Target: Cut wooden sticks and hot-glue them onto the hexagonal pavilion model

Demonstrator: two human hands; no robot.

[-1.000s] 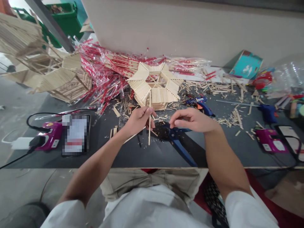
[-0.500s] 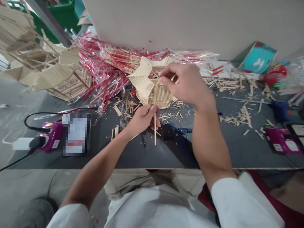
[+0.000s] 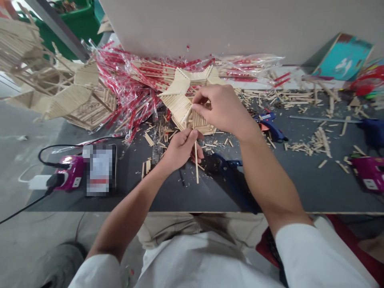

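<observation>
My left hand [image 3: 182, 149] is closed on a thin wooden stick [image 3: 197, 166], whose lower end points toward me over the table. Just beyond it stands a small model house [image 3: 177, 106] built of wooden sticks, with slanted roof panels. My right hand [image 3: 223, 109] reaches in from the right, thumb and forefinger pinched together at the model's near roof edge. Whatever lies between those fingertips is too small to make out. Part of the model's right side is hidden behind this hand. Blue-handled cutters [image 3: 229, 172] lie below my hands.
A bigger stick model [image 3: 69, 96] stands at left. Plastic-wrapped red-tipped sticks [image 3: 129, 80] are heaped behind. A phone [image 3: 100, 170] and purple power adapter [image 3: 69, 172] lie left. A blue glue gun [image 3: 271, 127] and stick scraps [image 3: 312, 144] lie right.
My right hand has moved left and slightly down, bringing its pinched fingertips closer to the roof edge. The left hand keeps its grip on the stick. The view has shifted slightly, and the glue gun now shows.
</observation>
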